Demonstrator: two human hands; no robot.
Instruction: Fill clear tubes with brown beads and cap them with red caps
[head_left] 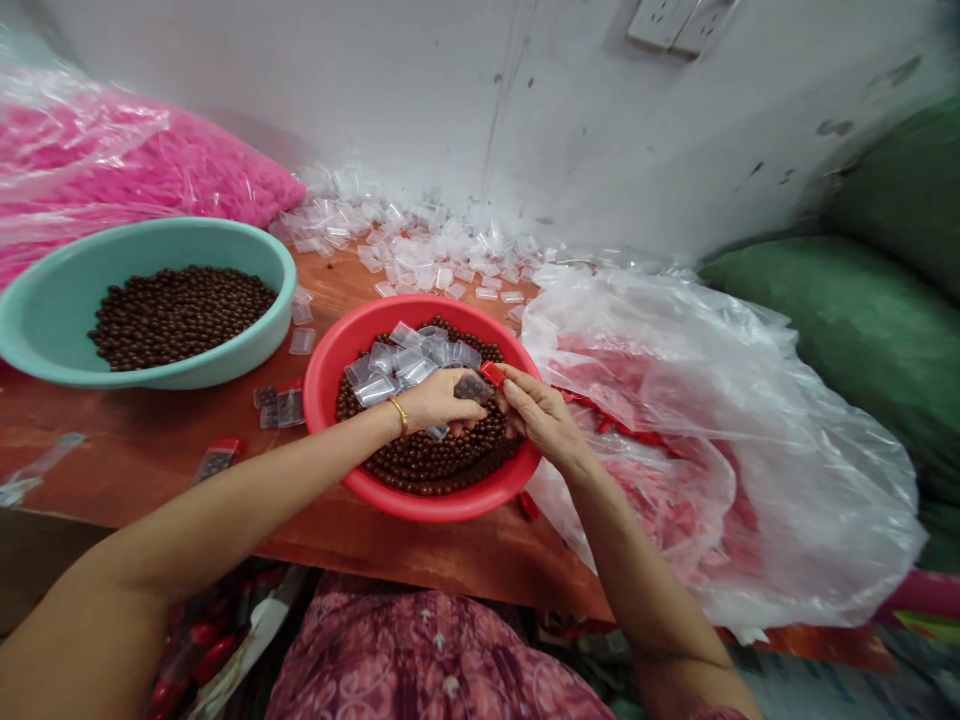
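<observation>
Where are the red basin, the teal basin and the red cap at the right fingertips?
Red basin [442, 509]: head view, on its near outer wall.
Teal basin [56, 312]: head view, on its bare inner wall.
Red cap [493, 375]: head view, on its visible face.

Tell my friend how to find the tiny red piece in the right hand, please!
On the reddish-brown table, find the big red bowl of brown beads. Over its right side is the right hand, beside the left hand and its small clear container. In that right hand is the tiny red piece, held up, unlike the loose red piece lying beside the bowl.
</observation>
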